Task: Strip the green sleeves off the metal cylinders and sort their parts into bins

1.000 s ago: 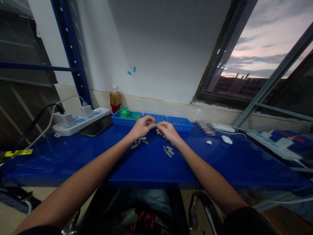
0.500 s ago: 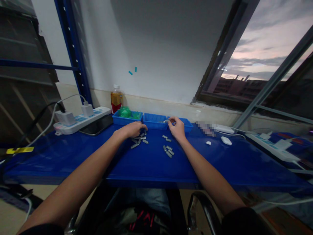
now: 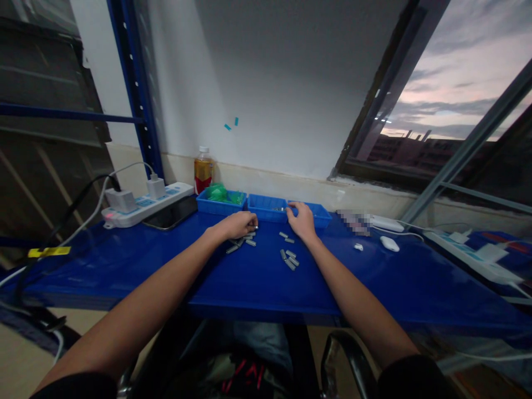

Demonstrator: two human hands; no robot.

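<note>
My left hand (image 3: 240,224) rests knuckles-up on the blue table (image 3: 233,277), fingers curled over a heap of small grey metal pieces (image 3: 243,242), pinching one at its fingertips. My right hand (image 3: 302,220) reaches to the front rim of the right blue tray (image 3: 322,213), fingers bent at the rim by a small metal part; what they hold is too small to name. A second group of grey pieces (image 3: 289,258) lies below my right wrist.
Three blue trays stand in a row at the back: the left one (image 3: 220,204) holds green bags, the middle one (image 3: 266,206). A drink bottle (image 3: 203,173), a white power strip (image 3: 145,204) with chargers, a dark phone (image 3: 171,214), white earbuds (image 3: 388,243), and another strip at right (image 3: 474,257).
My hands, pinched together in front of the trays a second ago, have parted. The left dropped onto the heap of grey pieces; the right went back to the right tray's rim.
</note>
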